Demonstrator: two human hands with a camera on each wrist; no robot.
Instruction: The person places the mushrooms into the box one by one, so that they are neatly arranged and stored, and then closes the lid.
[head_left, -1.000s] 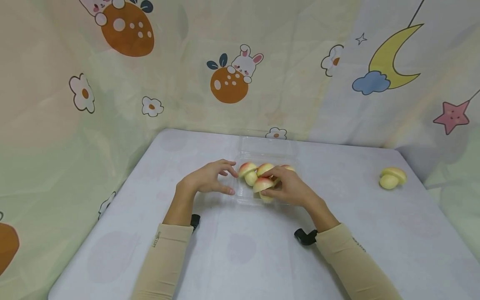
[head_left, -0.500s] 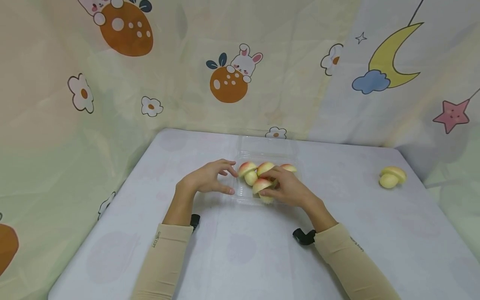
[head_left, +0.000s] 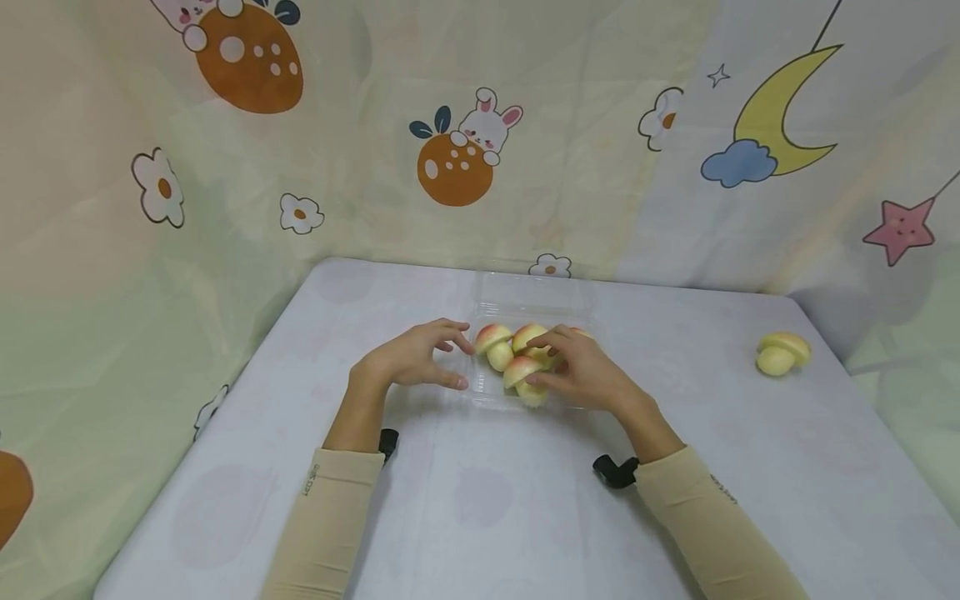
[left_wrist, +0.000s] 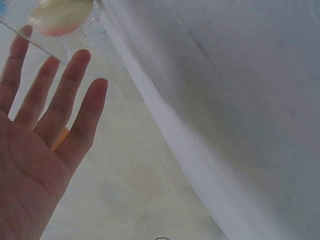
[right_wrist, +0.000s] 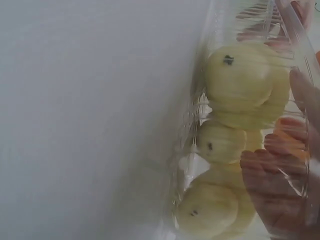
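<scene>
Several toy mushrooms with yellow stems and red-tinged caps lie in a clear plastic clamshell box (head_left: 486, 385) near the table's middle. In the head view, the front mushroom (head_left: 521, 372) lies just below my right hand (head_left: 588, 375), whose thumb and fingers are spread apart over it. That hand partly hides the rightmost mushroom. Through the plastic wall in the right wrist view, mushrooms (right_wrist: 240, 80) show pale undersides with dark marks. Beside the box's left side, my left hand (head_left: 411, 355) has its fingers apart and holds nothing; its palm (left_wrist: 30, 165) shows in the left wrist view.
The box's transparent lid (head_left: 534, 292) lies folded back toward the rear edge. One more yellow mushroom (head_left: 783, 353) lies alone at the table's far right. A printed cloth (head_left: 360, 125) hangs behind and beside the white-covered table (head_left: 465, 517).
The right hand's thumb and fingers have parted from the front mushroom, and the hand has shifted slightly right. The mushroom stays in the box. My left hand has barely moved.
</scene>
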